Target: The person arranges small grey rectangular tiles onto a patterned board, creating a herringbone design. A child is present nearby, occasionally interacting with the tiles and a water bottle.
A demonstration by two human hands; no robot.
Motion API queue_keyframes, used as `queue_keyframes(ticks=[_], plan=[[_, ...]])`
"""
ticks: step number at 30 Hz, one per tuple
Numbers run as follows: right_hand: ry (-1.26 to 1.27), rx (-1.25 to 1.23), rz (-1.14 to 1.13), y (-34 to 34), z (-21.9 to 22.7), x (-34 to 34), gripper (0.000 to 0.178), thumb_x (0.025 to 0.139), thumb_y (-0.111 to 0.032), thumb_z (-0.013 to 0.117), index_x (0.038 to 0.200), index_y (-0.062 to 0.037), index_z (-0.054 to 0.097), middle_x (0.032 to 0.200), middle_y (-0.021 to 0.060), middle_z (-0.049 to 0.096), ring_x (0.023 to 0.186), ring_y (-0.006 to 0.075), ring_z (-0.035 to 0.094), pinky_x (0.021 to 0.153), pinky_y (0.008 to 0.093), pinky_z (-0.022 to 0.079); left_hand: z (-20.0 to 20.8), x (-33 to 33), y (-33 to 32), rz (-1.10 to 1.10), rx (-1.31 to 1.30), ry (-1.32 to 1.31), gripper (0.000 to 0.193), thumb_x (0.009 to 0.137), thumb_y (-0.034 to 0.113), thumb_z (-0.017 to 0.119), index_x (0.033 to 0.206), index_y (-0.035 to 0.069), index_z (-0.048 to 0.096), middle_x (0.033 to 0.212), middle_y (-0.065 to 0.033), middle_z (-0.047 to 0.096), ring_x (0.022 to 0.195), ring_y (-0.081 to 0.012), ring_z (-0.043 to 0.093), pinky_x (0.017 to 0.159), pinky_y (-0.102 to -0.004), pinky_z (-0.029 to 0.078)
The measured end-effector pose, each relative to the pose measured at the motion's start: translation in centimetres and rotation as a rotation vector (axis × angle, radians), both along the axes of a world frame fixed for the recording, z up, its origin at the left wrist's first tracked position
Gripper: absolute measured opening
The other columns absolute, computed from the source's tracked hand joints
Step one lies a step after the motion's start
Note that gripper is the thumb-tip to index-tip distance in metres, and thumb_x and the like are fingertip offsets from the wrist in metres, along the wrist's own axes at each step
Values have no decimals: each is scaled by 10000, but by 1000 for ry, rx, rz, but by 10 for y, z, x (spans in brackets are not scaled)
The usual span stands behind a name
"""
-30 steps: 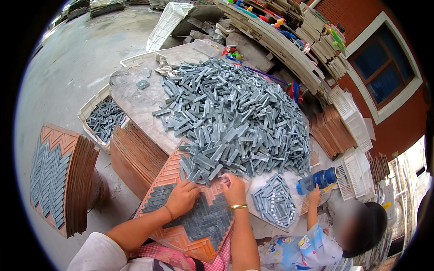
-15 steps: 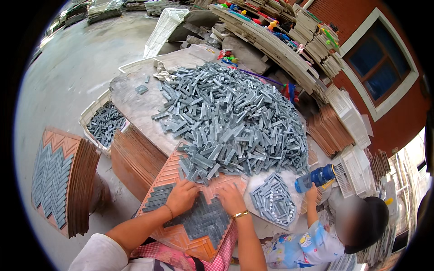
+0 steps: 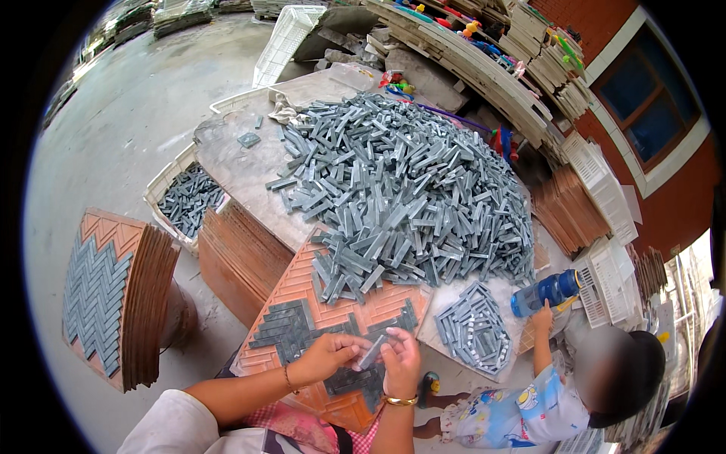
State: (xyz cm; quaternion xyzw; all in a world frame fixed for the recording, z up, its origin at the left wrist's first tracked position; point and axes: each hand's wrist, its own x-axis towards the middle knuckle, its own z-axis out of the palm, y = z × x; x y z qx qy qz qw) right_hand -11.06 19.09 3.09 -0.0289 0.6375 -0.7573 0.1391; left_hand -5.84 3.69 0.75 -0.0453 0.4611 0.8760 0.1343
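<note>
Above the orange herringbone tray (image 3: 333, 274), my left hand (image 3: 330, 357) and my right hand (image 3: 401, 362) meet around one short grey stone strip (image 3: 372, 352). The fingertips of both hands are closed on it, and it is held tilted. Below them, dark grey strips (image 3: 283, 327) fill part of the tray's slots in a zigzag pattern. Bare orange slots show along the tray's far side and near corner. My hands and forearms hide part of the tray's middle. A large heap of loose grey strips (image 3: 412, 197) spills onto the tray's far edge.
To the right, a small person (image 3: 522, 408) reaches toward a blue water bottle (image 3: 546, 293). A board with strips in rings (image 3: 475, 333) lies nearby. Stacked orange trays (image 3: 246, 261), a filled tray stack (image 3: 98, 295) and a white crate of strips (image 3: 170, 170) stand left.
Both hands have lifted off the tray's far part and come nearer to me, now together on one grey strip. The view has shifted slightly.
</note>
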Motion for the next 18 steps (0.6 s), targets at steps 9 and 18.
queue_keyframes(ticks=[9,18], plan=[[177,194,-71,5,-7,12,142,828,16,580,970,13,580,807,51,594,673,100,572,592,217,478,1,8,5,-59,-56,64,277,936,100,493,1163,-27,589,984,-49,651,793,-70,562,714,-221,479],[165,184,-64,14,-6,10,122,857,-2,598,970,34,629,785,68,637,655,110,603,578,229,489,4,9,7,-37,-148,65,293,921,98,516,1178,-29,580,913,-44,650,725,-67,547,671,-215,472]])
